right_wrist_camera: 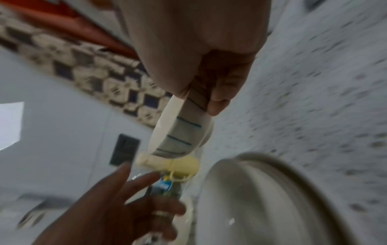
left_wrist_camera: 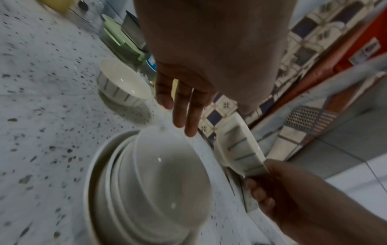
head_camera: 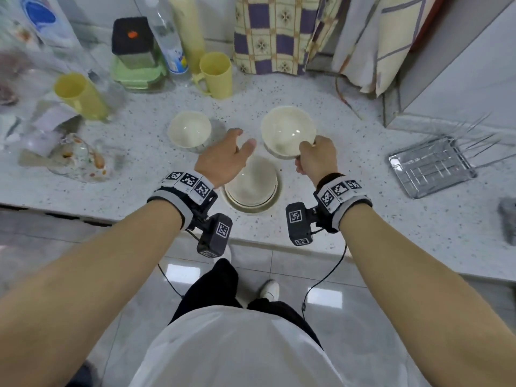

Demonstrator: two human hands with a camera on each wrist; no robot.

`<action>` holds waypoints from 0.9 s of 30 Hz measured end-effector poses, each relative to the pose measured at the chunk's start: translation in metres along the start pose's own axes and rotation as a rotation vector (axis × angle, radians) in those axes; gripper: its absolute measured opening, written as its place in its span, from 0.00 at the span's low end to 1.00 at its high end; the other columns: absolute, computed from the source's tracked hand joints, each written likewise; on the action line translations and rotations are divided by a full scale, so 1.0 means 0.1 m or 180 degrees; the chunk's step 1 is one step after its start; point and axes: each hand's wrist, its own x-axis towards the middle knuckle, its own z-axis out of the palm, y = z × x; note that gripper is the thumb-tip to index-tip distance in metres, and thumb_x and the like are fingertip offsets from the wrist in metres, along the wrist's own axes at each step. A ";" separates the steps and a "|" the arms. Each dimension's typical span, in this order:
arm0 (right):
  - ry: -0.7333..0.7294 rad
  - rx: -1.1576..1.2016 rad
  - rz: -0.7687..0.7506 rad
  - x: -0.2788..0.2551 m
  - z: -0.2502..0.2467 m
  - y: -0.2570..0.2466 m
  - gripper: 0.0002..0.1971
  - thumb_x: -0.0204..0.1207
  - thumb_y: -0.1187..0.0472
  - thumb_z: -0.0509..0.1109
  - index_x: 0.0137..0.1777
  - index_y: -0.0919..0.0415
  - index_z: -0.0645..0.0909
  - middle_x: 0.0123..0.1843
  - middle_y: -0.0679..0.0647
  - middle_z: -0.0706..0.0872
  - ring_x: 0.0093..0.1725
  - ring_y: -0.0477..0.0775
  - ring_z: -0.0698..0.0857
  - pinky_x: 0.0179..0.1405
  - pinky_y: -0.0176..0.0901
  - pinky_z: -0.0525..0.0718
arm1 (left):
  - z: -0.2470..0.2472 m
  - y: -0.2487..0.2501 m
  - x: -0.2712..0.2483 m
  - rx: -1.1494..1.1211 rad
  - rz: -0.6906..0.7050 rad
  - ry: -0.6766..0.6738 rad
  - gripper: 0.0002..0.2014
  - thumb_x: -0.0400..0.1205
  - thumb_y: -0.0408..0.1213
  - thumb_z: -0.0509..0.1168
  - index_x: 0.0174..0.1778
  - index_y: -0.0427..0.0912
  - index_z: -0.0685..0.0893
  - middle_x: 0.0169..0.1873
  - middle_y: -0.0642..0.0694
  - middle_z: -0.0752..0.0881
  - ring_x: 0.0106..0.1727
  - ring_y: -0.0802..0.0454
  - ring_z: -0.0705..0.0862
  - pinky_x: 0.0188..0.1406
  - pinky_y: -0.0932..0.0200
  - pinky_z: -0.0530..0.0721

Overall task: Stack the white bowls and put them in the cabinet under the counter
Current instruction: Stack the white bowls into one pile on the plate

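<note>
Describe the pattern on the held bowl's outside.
White with thin dark vertical stripes on the held bowl; left wrist view.

Along the back edge of the speckled worktop [head_camera: 321, 219] stand a yellow mug [head_camera: 216, 75], a clear plastic bottle [head_camera: 164, 37] with a blue label and a green-lidded container [head_camera: 136, 75] with a black-topped box [head_camera: 133, 41] on it. A second yellow mug [head_camera: 81, 96] lies tilted toward the left edge, with a patterned glass jar [head_camera: 79, 157] on its side nearer the front. A checked cloth [head_camera: 275, 32] hangs at the back. By the right edge sits a metal rack [head_camera: 431, 166] with thin skewers [head_camera: 480, 135] beside it.
</note>
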 end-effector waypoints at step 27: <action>-0.1201 -0.2396 -0.0101 0.67 2.34 -0.77 0.21 0.78 0.56 0.56 0.68 0.60 0.76 0.59 0.60 0.83 0.54 0.66 0.84 0.49 0.54 0.84 | -0.80 -1.87 1.10 0.0368 -0.0621 -0.0059 0.22 0.88 0.43 0.52 0.77 0.40 0.68 0.51 0.36 0.87 0.48 0.33 0.86 0.46 0.44 0.85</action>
